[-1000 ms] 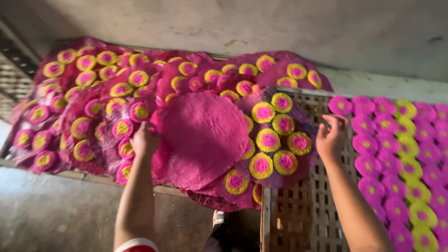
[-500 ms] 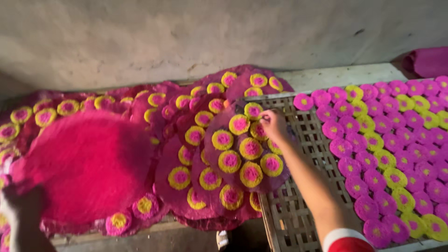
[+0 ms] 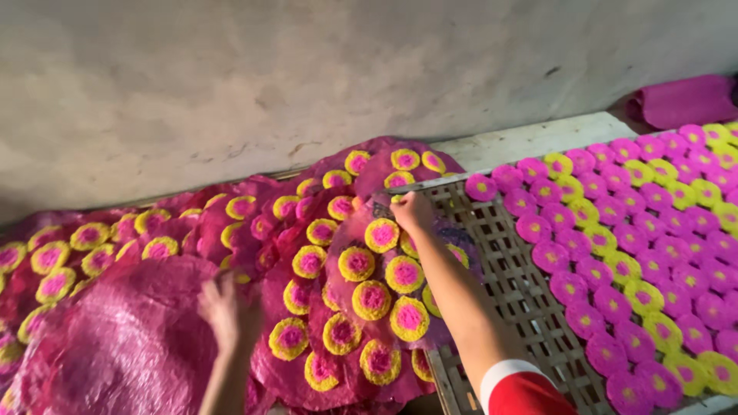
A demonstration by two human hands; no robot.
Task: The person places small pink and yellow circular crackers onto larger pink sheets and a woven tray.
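Note:
My right hand (image 3: 412, 211) grips the far edge of a round pink mat (image 3: 384, 284) that carries several yellow-and-pink discs; the mat lies partly over the left end of a woven bamboo tray (image 3: 530, 300). My left hand (image 3: 223, 307), blurred, rests with fingers spread on the edge of a bare pink mat (image 3: 131, 346) at the lower left. More round pink mats (image 3: 254, 223) with discs are overlapped between the two hands and further left.
The bamboo tray holds rows of pink and yellow-green discs (image 3: 638, 230) across its right part. A grey wall (image 3: 307, 77) rises behind. A folded pink cloth (image 3: 684, 100) lies on the ledge at the upper right.
The view has swung right and closer. The bare pink mat slid left with my left hand. My right hand stays on the disc-covered mat at the tray's edge.

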